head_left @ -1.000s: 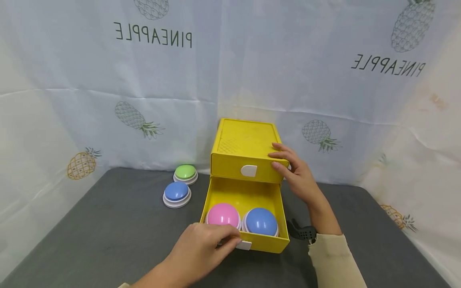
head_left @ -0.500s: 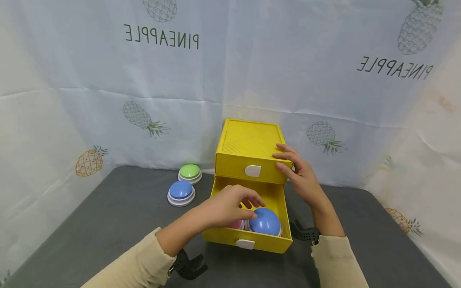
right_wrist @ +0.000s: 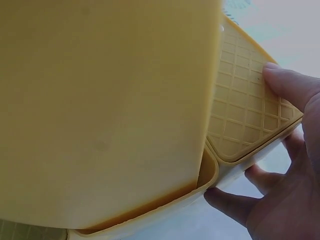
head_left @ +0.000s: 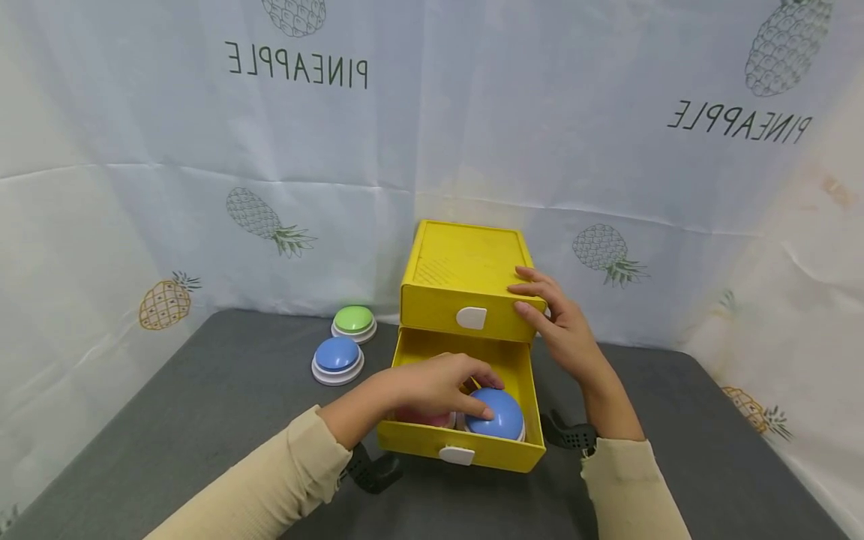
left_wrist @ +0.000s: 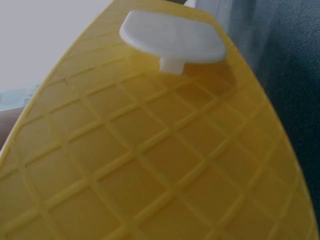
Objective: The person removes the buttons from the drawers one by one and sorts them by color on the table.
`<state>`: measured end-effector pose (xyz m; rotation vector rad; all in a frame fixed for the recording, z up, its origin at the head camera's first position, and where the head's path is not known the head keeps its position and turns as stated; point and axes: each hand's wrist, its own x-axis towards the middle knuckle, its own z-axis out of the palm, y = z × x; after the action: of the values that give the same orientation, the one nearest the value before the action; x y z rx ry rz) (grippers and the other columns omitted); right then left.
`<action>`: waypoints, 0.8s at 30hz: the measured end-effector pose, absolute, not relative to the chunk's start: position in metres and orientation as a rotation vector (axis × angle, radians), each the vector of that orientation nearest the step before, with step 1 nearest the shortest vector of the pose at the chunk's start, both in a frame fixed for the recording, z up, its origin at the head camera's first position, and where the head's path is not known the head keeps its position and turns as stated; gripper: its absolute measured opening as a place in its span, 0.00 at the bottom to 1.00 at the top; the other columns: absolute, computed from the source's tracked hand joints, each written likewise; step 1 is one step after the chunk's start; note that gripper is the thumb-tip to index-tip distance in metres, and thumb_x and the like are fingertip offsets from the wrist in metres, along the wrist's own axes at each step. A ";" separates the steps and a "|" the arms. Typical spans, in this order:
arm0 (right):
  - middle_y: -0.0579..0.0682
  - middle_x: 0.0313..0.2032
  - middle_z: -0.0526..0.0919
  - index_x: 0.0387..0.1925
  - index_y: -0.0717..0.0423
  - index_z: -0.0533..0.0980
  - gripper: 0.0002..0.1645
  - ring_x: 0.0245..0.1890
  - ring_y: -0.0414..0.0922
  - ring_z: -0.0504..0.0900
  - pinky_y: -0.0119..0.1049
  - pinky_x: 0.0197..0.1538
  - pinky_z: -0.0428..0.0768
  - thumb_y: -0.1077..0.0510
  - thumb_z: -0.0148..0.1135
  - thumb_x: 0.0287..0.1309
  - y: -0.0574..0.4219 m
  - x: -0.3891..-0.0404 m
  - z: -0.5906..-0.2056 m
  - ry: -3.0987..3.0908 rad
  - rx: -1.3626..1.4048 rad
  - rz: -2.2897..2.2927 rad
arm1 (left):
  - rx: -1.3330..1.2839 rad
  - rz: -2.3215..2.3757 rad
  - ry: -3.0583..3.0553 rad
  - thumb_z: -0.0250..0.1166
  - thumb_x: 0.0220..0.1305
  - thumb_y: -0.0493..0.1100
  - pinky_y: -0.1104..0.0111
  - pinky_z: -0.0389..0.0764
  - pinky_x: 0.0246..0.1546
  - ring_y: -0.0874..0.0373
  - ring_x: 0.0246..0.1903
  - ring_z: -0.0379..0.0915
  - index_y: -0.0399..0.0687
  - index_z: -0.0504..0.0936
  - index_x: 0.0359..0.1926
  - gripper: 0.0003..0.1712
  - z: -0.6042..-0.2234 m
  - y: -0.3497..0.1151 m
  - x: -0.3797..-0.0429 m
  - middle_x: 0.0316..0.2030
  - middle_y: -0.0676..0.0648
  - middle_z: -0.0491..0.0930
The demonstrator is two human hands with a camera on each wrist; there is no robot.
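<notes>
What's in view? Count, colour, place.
Box: one, yellow, on table
Upper drawer: one, yellow, closed
Lower drawer: one, yellow, pulled out
Handles: two, white, drawer fronts
Blue buttons: two; table, lower drawer
Green button: one, table
Pink button: one, lower drawer, partly hidden
Table: one, grey, underneath
Cloth: count unclear, pale, around table
Straps: two, black, wrists
Sleeves: two, beige, forearms
Left hand: one, touching drawer's blue button
Right hand: one, holding box's corner
</notes>
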<state>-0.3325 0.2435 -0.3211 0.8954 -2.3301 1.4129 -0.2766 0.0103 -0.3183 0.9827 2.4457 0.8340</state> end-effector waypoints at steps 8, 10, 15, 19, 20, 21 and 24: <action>0.49 0.75 0.63 0.60 0.56 0.76 0.18 0.78 0.54 0.57 0.55 0.72 0.68 0.58 0.54 0.74 0.243 -0.333 -0.321 -2.342 0.884 1.389 | 1.065 0.786 2.448 0.70 0.65 0.51 0.68 0.76 0.65 0.67 0.52 0.78 0.49 0.79 0.63 0.28 -0.319 0.010 -0.280 0.57 0.53 0.84; 0.49 0.75 0.63 0.60 0.56 0.77 0.18 0.78 0.54 0.56 0.61 0.71 0.66 0.58 0.54 0.74 0.243 -0.333 -0.321 -2.340 0.887 1.398 | 1.071 0.796 2.452 0.71 0.63 0.51 0.69 0.77 0.63 0.67 0.50 0.78 0.50 0.80 0.62 0.27 -0.318 0.010 -0.281 0.56 0.54 0.84; 0.46 0.76 0.63 0.61 0.55 0.76 0.18 0.79 0.51 0.56 0.57 0.73 0.66 0.58 0.55 0.74 0.242 -0.333 -0.321 -2.343 0.894 1.405 | 1.064 0.861 2.434 0.74 0.61 0.49 0.73 0.78 0.57 0.66 0.47 0.78 0.51 0.83 0.59 0.25 -0.317 0.010 -0.282 0.54 0.56 0.84; 0.45 0.76 0.63 0.61 0.54 0.76 0.18 0.79 0.50 0.56 0.52 0.73 0.67 0.58 0.55 0.74 0.242 -0.332 -0.320 -2.348 0.895 1.405 | 1.082 0.920 2.407 0.75 0.60 0.48 0.76 0.78 0.54 0.66 0.47 0.77 0.53 0.83 0.57 0.24 -0.316 0.010 -0.282 0.53 0.57 0.83; 0.45 0.76 0.63 0.61 0.55 0.76 0.18 0.79 0.50 0.56 0.52 0.73 0.67 0.58 0.55 0.74 0.243 -0.333 -0.320 -2.347 0.895 1.405 | 1.091 0.927 2.400 0.75 0.60 0.48 0.76 0.78 0.53 0.66 0.46 0.76 0.54 0.82 0.57 0.24 -0.316 0.010 -0.283 0.52 0.57 0.82; 0.46 0.76 0.63 0.61 0.55 0.76 0.18 0.79 0.51 0.56 0.53 0.73 0.67 0.58 0.55 0.74 0.243 -0.333 -0.320 -2.347 0.897 1.403 | 1.099 0.930 2.394 0.75 0.60 0.49 0.76 0.78 0.52 0.66 0.45 0.76 0.55 0.82 0.57 0.24 -0.316 0.010 -0.283 0.52 0.57 0.81; 0.48 0.76 0.63 0.61 0.56 0.76 0.18 0.79 0.52 0.55 0.57 0.72 0.67 0.59 0.54 0.74 0.244 -0.334 -0.321 -2.345 0.896 1.406 | 1.111 0.929 2.349 0.74 0.61 0.50 0.76 0.80 0.45 0.66 0.38 0.77 0.57 0.80 0.60 0.26 -0.316 0.010 -0.284 0.48 0.56 0.81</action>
<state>-0.3336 0.2440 -0.3207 0.8964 -2.3453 1.4059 -0.2840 0.0104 -0.3160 1.1106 2.3491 0.9291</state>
